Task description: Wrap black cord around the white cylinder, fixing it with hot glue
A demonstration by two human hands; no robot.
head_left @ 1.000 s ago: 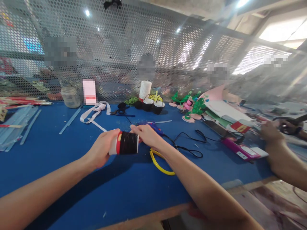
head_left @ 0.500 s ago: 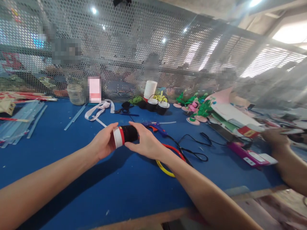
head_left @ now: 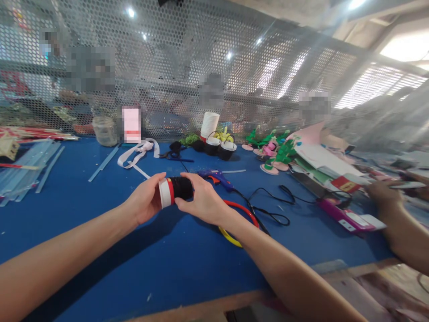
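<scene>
Between my two hands lies a paper cup [head_left: 165, 193], tilted on its side above the table. Its white end with a red band faces left, and black cord-like wrapping [head_left: 182, 187] covers the rest. My left hand [head_left: 147, 199] is closed around the white end. Over the black end, my right hand [head_left: 204, 199] grips with thumb and fingers, hiding its tip. Just behind my right hand lies a blue glue gun [head_left: 219, 179] with an orange trigger. Partly under my right forearm is a red and yellow ring [head_left: 231, 237].
Two small black buckets [head_left: 227, 151] stand near a stack of white cups [head_left: 210, 125]. Green leafy pieces [head_left: 284, 154] stand at right, beyond black cable [head_left: 268, 214] and a purple power strip [head_left: 345, 215]. Clear sticks [head_left: 36, 167], a jar [head_left: 105, 131] and white ribbon [head_left: 125, 160] lie left. Another person's hand [head_left: 384, 192] rests far right.
Almost nothing differs. Both my hands keep their hold on the cup, which sits very slightly lower and further right in view.
</scene>
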